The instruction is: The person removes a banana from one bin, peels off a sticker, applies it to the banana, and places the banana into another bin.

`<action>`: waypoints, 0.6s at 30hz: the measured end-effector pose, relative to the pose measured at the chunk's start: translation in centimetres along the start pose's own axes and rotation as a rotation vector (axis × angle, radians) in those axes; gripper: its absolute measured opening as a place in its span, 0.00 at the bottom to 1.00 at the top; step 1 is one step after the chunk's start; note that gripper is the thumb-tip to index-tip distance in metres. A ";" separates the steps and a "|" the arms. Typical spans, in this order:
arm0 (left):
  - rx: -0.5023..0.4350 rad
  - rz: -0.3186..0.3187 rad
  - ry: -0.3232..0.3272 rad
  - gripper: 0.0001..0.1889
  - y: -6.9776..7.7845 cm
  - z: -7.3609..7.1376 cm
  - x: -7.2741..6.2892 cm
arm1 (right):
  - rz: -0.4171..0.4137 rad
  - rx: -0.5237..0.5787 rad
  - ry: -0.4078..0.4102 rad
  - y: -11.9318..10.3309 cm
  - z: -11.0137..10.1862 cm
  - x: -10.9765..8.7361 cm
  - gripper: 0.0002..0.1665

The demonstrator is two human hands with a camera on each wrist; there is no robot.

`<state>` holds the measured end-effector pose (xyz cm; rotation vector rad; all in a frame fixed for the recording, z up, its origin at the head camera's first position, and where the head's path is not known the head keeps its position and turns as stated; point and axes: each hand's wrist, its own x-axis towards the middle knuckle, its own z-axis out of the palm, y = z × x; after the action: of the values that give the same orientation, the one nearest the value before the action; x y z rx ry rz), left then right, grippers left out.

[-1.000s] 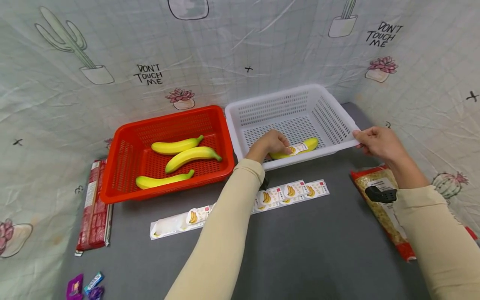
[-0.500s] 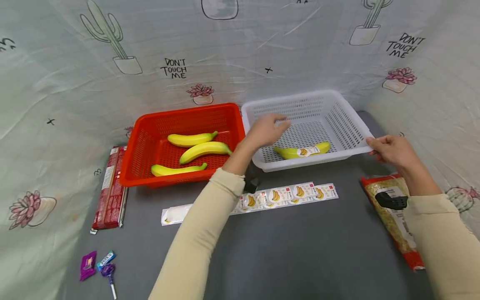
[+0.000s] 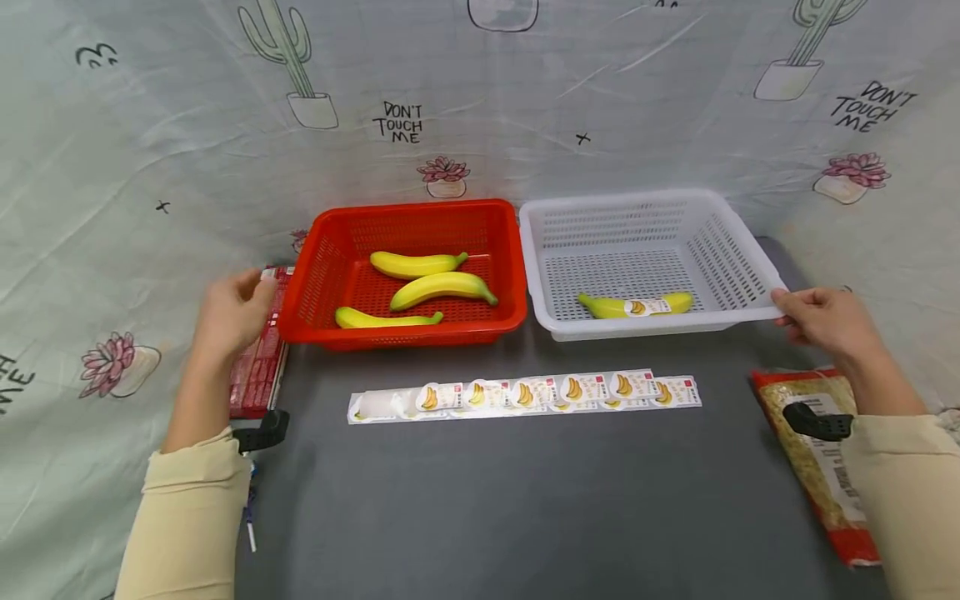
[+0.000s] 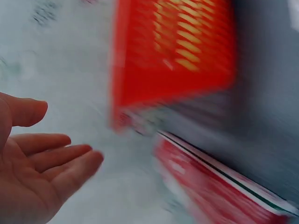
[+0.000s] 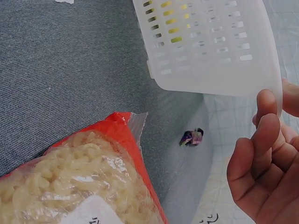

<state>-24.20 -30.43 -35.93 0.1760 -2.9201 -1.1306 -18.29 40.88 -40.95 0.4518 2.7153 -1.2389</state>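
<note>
My right hand [image 3: 828,325] pinches the front right corner of the white basket [image 3: 645,327]; in the right wrist view its thumb and fingers close on the rim. Inside lies one yellow banana [image 3: 603,307] with a white label [image 3: 648,307] around its middle. My left hand [image 3: 232,321] is raised left of the red basket [image 3: 405,335], over a red package [image 3: 258,367]. Its fingers are relaxed and hold nothing in the left wrist view. Three bananas [image 3: 444,287] without labels rest in the red basket.
A strip of banana labels [image 3: 525,393] lies on the grey table [image 3: 525,500] before the baskets. At the right is a red-ended bag of pasta [image 5: 93,168]. A lollipop [image 3: 251,525] shows beside my left sleeve. Patterned cloth [image 3: 637,108] hangs behind.
My left hand has let go of the labelled banana, left the white basket and swung far left past the red basket. The right hand keeps its grip. The head view has turned left.
</note>
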 end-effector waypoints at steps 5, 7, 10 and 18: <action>-0.206 -0.137 -0.077 0.35 -3.9 1.0 -0.6 | 0.008 0.059 -0.005 0.1 -0.2 -0.2 0.19; -0.325 -0.181 -0.053 0.33 -4.4 1.5 -0.8 | 0.010 0.064 -0.007 0.1 -0.1 -0.1 0.20; -0.417 -0.213 0.005 0.29 -4.6 2.0 -0.8 | 0.014 0.067 -0.005 0.1 0.1 0.0 0.20; -0.473 -0.263 0.065 0.25 -4.4 2.5 -0.7 | 0.067 -0.077 0.065 0.0 0.2 0.3 0.42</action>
<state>-23.18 -31.93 -40.70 0.5839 -2.5316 -1.7711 -18.62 40.82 -41.09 0.5782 2.7653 -1.1184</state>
